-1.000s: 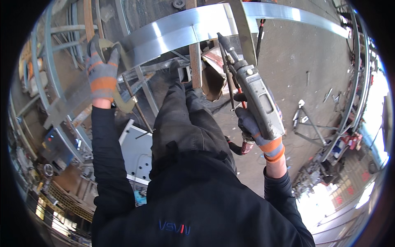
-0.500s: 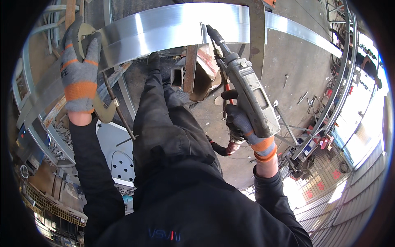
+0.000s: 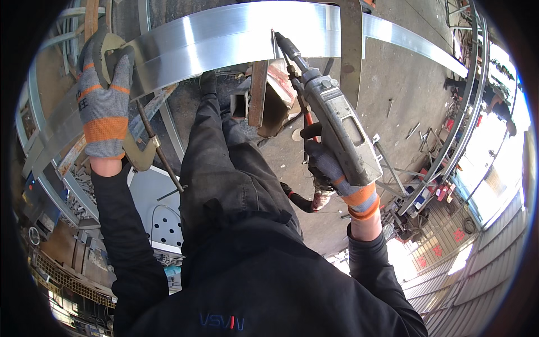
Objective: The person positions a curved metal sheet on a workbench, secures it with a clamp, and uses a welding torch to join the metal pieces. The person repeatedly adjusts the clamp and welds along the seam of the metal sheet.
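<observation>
My left hand [image 3: 105, 101], in a grey glove with orange bands, is closed around a yellowish C-clamp [image 3: 136, 153] at the left end of a long curved shiny metal strip [image 3: 224, 35]. My right hand [image 3: 330, 169], in a dark glove with an orange cuff, grips a grey welding gun [image 3: 337, 121]. The gun's nozzle tip [image 3: 278, 38] touches the strip where a small upright piece stands. My dark-trousered legs [image 3: 224, 163] stretch out below the strip.
A rusty square tube and post [image 3: 259, 92] stand under the strip. A perforated white sheet [image 3: 154, 216] lies at lower left beside metal racks. Concrete floor [image 3: 393, 84] spreads to the right, with curved rails, stands and red items along its far edge.
The view has shifted, so the strip sits higher in the picture. The gun's nozzle has closed in on the strip. My left hand stays on the clamp.
</observation>
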{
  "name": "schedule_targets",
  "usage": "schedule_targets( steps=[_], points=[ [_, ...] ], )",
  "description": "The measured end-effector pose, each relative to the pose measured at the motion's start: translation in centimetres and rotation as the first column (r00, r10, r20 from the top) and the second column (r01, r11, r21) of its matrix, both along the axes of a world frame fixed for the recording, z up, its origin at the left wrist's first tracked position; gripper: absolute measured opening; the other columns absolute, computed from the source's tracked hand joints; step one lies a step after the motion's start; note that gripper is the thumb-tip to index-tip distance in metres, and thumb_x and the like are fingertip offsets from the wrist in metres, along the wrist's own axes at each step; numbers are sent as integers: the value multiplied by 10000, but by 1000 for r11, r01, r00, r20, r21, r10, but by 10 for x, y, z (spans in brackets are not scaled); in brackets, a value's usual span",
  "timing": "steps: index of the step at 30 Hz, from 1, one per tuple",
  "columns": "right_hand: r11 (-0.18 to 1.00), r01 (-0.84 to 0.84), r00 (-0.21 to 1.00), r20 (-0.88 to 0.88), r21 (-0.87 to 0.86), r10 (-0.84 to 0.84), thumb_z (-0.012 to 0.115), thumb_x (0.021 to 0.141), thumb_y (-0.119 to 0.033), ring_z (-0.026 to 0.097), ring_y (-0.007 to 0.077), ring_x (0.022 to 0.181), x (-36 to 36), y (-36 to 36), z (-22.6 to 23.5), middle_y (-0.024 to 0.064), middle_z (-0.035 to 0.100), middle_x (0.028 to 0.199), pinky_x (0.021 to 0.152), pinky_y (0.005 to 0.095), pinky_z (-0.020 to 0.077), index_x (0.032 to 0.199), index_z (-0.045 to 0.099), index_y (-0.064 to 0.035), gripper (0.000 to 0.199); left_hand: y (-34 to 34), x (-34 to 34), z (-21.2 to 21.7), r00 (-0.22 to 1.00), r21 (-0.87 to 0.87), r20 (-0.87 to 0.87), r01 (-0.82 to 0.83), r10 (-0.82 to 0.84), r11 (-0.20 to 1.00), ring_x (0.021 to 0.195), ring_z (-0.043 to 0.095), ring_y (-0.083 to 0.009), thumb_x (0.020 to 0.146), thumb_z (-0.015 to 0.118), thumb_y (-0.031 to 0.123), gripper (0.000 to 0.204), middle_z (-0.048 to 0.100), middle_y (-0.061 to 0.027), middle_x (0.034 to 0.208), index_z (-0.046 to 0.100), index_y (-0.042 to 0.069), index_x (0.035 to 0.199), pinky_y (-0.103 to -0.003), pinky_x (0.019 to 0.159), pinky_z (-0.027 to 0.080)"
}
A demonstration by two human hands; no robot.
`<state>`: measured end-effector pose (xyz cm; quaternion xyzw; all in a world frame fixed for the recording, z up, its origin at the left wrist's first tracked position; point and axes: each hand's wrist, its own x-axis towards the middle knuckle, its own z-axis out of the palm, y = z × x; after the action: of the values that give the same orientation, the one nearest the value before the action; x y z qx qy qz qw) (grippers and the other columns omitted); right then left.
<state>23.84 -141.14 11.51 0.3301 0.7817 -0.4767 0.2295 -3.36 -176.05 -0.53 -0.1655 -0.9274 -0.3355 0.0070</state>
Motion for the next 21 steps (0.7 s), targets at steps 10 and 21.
schedule_targets(
  steps=[10,21],
  points=[
    [998,-50,990,-132,-42,44,835,1018,-150,692,130,831,-5,8,2,44,743,1005,726,287,536,1326,742,1,355,2,0,-1,1000,58,1,18,-18,998,1359,699,-265,1074,778,141,559,716,-128,1498,623,108,1610,-417,1178,557],
    [998,-21,988,-152,-65,11,946,911,-117,781,240,1140,-10,13,11,69,806,1271,977,380,587,1387,758,-78,513,-3,-3,-3,999,0,-24,41,-41,999,1313,728,-332,1055,808,209,543,709,-151,1455,637,115,1561,-468,1144,607]
  ],
)
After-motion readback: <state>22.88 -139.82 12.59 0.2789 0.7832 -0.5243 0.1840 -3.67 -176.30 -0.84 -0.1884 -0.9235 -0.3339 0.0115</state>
